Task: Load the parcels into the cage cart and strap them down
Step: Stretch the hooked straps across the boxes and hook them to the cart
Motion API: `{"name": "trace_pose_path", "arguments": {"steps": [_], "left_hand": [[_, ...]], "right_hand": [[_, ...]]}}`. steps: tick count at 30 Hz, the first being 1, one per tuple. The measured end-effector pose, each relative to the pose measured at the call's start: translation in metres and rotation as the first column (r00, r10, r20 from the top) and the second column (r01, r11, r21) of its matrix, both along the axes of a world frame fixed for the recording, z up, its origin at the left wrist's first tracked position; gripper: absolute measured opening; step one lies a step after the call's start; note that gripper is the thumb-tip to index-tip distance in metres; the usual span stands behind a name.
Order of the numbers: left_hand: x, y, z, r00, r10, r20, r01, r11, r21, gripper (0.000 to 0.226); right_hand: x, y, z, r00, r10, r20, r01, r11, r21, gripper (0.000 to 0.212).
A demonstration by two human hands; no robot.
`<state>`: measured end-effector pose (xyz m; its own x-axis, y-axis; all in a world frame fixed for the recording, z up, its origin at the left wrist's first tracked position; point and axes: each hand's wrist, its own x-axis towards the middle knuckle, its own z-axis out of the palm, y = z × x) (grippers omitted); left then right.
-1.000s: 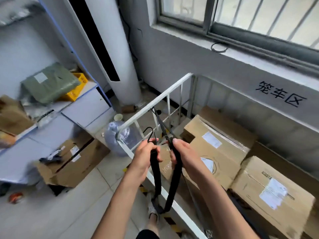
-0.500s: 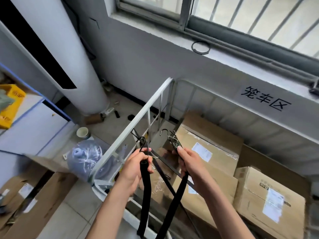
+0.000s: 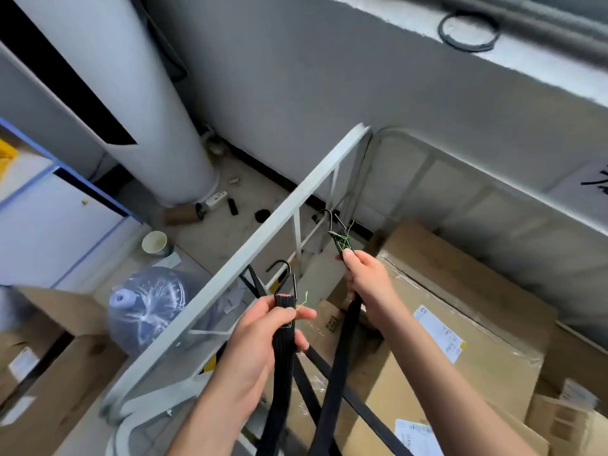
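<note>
Here, left hand point(image 3: 263, 337): curled round the top end of a black strap point(image 3: 283, 360), thumb pressed on its face.
Left hook point(image 3: 282, 270): stands up just above the left hand, its curve turned toward the rail, touching nothing.
Right hand point(image 3: 368, 281): fingers closed on the end of a second strap point(image 3: 339, 373), higher and farther out than the left hand.
Right hook point(image 3: 333, 219): sticks out above the right thumb, near the rail's far bars; whether it touches them I cannot tell.
Straps: both hang down between the forearms and leave the view at the bottom edge.
Thin band point(image 3: 355, 401): runs slanting under the two straps, below the hands.
Rail point(image 3: 263, 245): white cart bar, just left of the left hand, running diagonally up past the right hook.
Parcels point(image 3: 467, 324): brown labelled boxes in the cart, below and right of the right hand.
Jug point(image 3: 148, 307): on the floor beyond the rail, left of the left hand.
Cup point(image 3: 154, 242): farther out than the jug.
</note>
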<state>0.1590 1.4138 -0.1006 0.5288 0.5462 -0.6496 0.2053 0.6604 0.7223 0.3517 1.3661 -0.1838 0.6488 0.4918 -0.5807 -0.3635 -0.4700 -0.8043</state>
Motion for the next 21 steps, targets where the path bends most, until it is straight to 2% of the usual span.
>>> {"name": "trace_pose_path", "arguments": {"steps": [7, 9, 13, 16, 21], "left_hand": [[0.018, 0.006, -0.032, 0.996, 0.072, 0.053, -0.068, 0.995, -0.069, 0.011], [0.018, 0.006, -0.037, 0.995, 0.081, 0.064, -0.075, 0.993, -0.088, 0.011], [0.01, 0.006, -0.037, 0.994, 0.08, 0.071, -0.074, 0.994, -0.074, 0.012], [0.001, 0.002, -0.035, 0.992, 0.105, 0.066, -0.1, 0.991, -0.085, 0.011], [-0.01, -0.006, -0.024, 0.992, 0.091, 0.086, -0.083, 0.992, -0.093, 0.012]], "right_hand": [[0.028, 0.055, -0.052, 0.999, 0.052, 0.005, -0.052, 0.999, -0.01, 0.024], [0.034, 0.07, -0.053, 0.991, 0.134, 0.003, -0.134, 0.991, -0.002, 0.024], [0.036, 0.08, -0.05, 0.937, 0.333, -0.107, -0.326, 0.942, 0.075, 0.029], [0.025, 0.067, -0.049, 0.896, 0.438, -0.075, -0.438, 0.899, 0.016, 0.031], [0.009, 0.054, -0.037, 0.936, 0.33, -0.119, -0.328, 0.944, 0.039, 0.033]]}}
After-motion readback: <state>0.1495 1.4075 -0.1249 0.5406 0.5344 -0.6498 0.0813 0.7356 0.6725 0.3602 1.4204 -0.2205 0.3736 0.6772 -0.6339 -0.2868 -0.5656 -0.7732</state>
